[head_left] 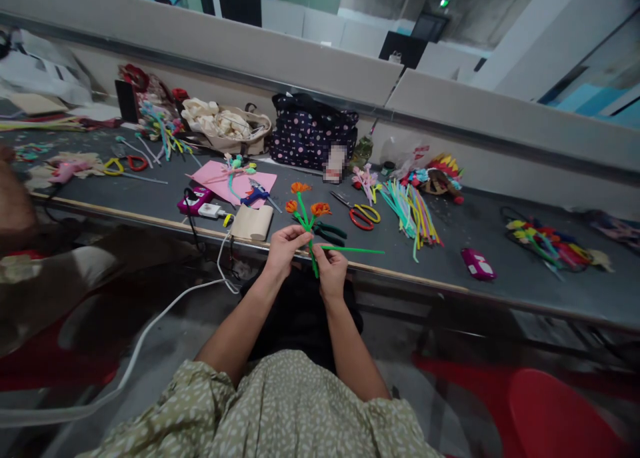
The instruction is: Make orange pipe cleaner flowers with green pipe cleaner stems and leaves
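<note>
Orange flower bunch: held up between the two hands, over the near edge of the counter.
Glue gun: on the counter, beyond and left of the left hand.
Left hand: thumb and fingers pinch the green stems below the blooms.
Orange blooms: three, formed and on stems, beyond the left hand's fingertips; that part looks done.
Stem axis: long and near upright in view, leaning slightly left; blooms point away from the wearer, cut ends toward the lap between the hands.
Right hand: fingers closed on a green strip beside the stems.
Green strip: its free end juts rightward past the right hand; seemingly not yet wound in, so securing the join looks unfinished.
Scissors: beyond and right of the right hand, lying untouched.
Fuzzy stick pile: farther right of that hand.
</note>
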The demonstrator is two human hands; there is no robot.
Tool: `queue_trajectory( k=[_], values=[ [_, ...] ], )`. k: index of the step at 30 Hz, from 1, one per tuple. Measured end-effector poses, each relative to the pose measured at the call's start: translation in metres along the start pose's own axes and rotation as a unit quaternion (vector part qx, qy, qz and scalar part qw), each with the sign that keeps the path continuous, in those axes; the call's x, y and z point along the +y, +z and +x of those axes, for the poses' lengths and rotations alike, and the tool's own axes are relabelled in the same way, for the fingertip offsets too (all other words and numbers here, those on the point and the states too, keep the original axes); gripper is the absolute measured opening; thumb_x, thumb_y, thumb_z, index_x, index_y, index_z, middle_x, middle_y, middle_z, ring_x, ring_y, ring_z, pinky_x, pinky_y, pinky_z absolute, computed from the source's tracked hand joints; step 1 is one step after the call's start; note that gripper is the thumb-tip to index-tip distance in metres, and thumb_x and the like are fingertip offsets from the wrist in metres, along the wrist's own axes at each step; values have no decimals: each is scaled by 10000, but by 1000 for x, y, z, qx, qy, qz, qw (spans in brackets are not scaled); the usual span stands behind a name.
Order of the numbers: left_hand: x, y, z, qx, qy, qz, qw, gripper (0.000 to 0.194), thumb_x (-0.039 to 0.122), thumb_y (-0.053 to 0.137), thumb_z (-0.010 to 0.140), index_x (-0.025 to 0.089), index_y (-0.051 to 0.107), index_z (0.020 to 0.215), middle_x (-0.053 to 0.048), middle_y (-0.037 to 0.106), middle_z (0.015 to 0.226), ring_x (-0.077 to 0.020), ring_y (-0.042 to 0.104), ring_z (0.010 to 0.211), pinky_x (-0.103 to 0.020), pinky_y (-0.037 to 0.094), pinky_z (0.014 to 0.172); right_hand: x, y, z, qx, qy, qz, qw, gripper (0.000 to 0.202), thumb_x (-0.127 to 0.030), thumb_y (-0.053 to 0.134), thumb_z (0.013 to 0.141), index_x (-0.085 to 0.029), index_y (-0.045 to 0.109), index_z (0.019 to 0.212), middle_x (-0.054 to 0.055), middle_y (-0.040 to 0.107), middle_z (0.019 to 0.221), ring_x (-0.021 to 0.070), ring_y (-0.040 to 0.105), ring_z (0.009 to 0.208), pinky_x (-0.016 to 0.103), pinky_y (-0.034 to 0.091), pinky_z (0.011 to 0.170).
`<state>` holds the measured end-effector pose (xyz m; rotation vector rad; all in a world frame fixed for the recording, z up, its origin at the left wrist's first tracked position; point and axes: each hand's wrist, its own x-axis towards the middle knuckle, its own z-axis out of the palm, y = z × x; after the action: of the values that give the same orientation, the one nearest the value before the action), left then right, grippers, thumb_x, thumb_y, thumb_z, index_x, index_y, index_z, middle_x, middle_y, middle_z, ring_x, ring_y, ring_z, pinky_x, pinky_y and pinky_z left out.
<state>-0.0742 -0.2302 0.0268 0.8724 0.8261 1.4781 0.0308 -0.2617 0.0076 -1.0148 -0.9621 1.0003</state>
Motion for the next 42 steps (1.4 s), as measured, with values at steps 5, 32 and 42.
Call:
queue_trajectory(
  k=[5, 32, 42],
  values=[
    [0, -1, 0, -13, -23, -27, 999, 256, 277, 796, 573, 140, 628, 709, -16, 674, 696, -110, 589, 593, -218, 465, 550, 0, 2, 0, -1, 44, 85, 995, 196, -329, 712, 681, -153, 660, 750, 0, 679, 687, 118, 614, 617, 258, 492, 668],
    [-10, 11, -2, 26, -7, 6, 1000, 277, 262, 820, 513, 136, 672, 711, 9, 642, 670, -93, 551, 617, -225, 436, 649, 7, -12, 3, 34, -393, -423, 816, 117, -202, 495, 866, -187, 593, 805, 63, 658, 809, 167, 557, 790, 334, 414, 769],
    [-8, 5, -1, 41, -2, 9, 999, 248, 265, 811, 536, 136, 670, 694, 2, 644, 676, -96, 555, 631, -230, 436, 661, 4, -11, -3, 14, -352, -380, 855, 98, -209, 509, 869, -186, 604, 855, 59, 660, 814, 173, 580, 806, 338, 446, 765]
  ],
)
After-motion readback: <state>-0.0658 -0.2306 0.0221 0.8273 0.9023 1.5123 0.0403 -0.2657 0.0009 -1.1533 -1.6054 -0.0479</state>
